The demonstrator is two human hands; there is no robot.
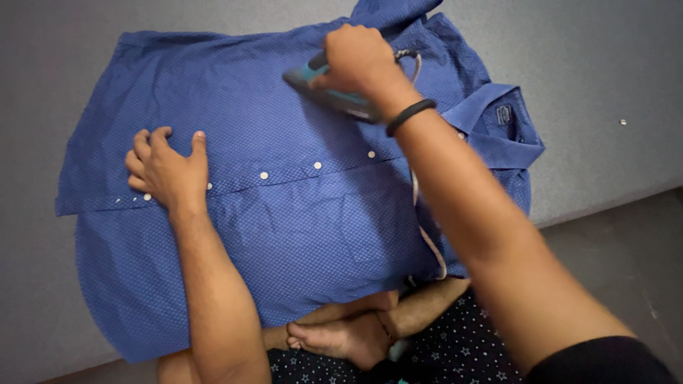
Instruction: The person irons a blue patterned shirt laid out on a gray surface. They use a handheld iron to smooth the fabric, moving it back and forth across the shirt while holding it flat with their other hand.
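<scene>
Gripping the handle of a teal and grey iron (331,89), the right hand (359,60) has its fingers curled tight around it, a black band (410,116) on the wrist. The iron rests on a blue dotted shirt (284,235) spread flat over a grey mat (605,64), near the mat's far edge and beside the collar (498,121). The left hand (167,171) lies open, fingers spread, pressing on the button placket (313,167) toward the mat's left side. A white cord (427,235) trails from the iron across the shirt toward the near edge.
</scene>
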